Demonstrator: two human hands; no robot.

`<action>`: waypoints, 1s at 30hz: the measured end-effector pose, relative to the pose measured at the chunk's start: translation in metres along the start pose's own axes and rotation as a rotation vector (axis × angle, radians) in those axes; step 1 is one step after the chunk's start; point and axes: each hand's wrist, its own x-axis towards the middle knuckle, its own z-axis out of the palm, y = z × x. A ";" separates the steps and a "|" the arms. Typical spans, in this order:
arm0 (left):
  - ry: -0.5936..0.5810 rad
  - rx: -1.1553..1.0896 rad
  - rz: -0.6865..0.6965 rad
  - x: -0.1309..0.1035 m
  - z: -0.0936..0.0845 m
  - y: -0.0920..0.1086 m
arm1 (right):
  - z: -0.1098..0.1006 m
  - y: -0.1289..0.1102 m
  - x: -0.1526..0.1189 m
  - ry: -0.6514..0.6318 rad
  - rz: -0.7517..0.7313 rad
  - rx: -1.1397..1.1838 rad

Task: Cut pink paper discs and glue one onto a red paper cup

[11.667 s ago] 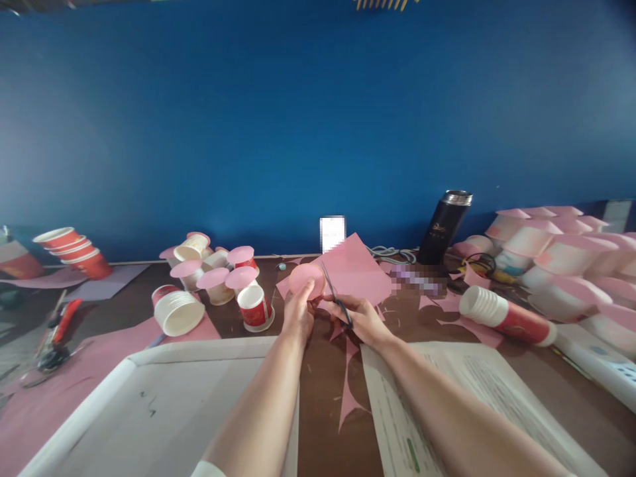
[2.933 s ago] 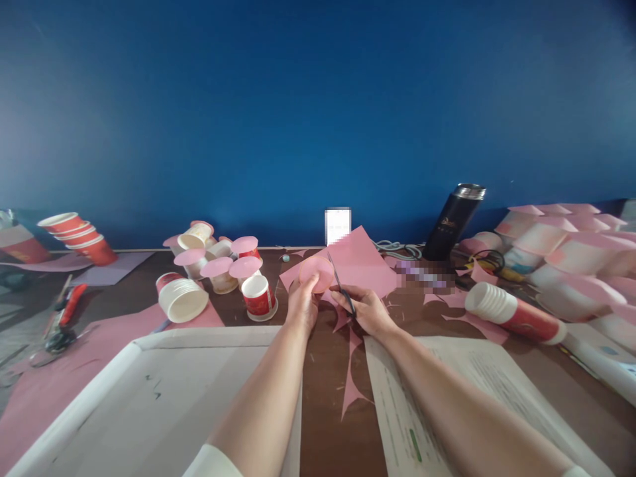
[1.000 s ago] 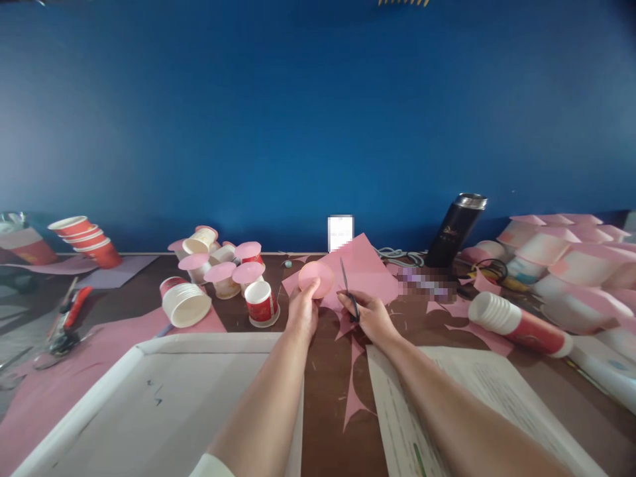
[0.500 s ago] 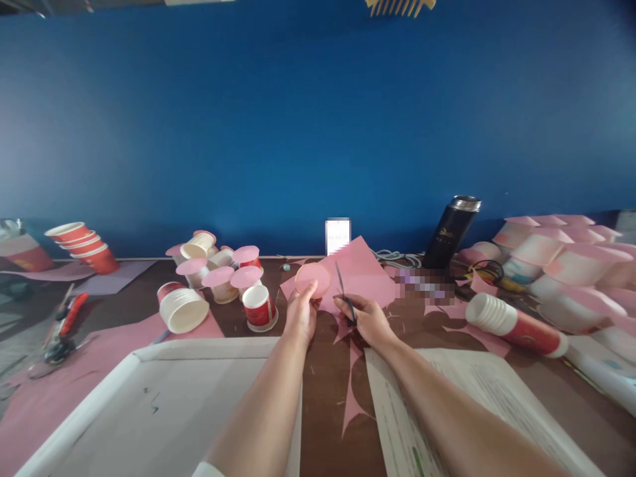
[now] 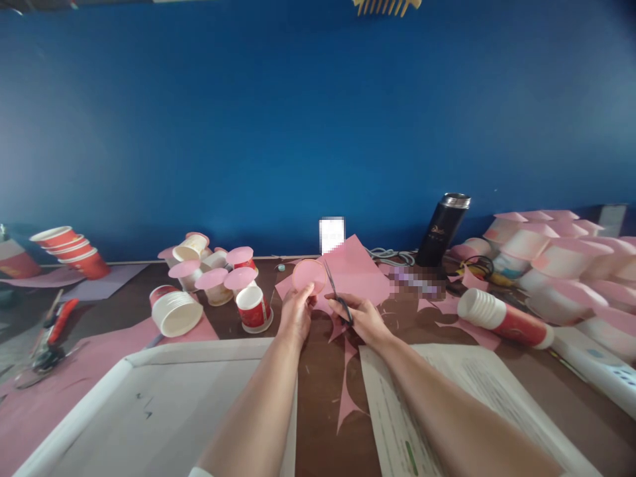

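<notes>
My left hand (image 5: pixel 297 311) grips a round pink paper piece (image 5: pixel 309 273) with a thin orange-brown rim, its thumb pressed on the lower face. Whether a cup sits behind that disc, I cannot make out. In my right hand (image 5: pixel 366 321) are dark-handled scissors (image 5: pixel 332 281), fingers closed around the handles. The blades point up and lean left, close to the disc's right edge. Behind both hands lies a pink paper sheet (image 5: pixel 358 271). Curved pink offcuts (image 5: pixel 348 397) are strewn on the brown table below the hands.
Left stand paper cups topped with pink discs (image 5: pixel 211 279), an open red cup (image 5: pixel 254 310) and a tipped cup stack (image 5: pixel 176 315). A white tray (image 5: pixel 199 411) and a printed sheet (image 5: pixel 397 424) lie in front. Right are a black flask (image 5: pixel 441 232), a lying cup stack (image 5: pixel 504 318) and piled pink-covered cups (image 5: pixel 571 258).
The scissors have shifted left, their blades leaning more and now nearer the disc's edge. The whole view has turned slightly right. Both hands keep their holds.
</notes>
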 end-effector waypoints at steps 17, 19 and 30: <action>-0.007 0.027 0.033 0.001 -0.001 -0.004 | 0.003 -0.004 -0.002 0.006 -0.007 -0.002; -0.002 0.031 0.029 0.001 -0.001 -0.004 | 0.003 -0.004 -0.001 0.007 -0.005 -0.005; -0.003 0.034 0.025 -0.003 0.003 -0.002 | 0.005 0.000 0.001 0.026 -0.022 -0.017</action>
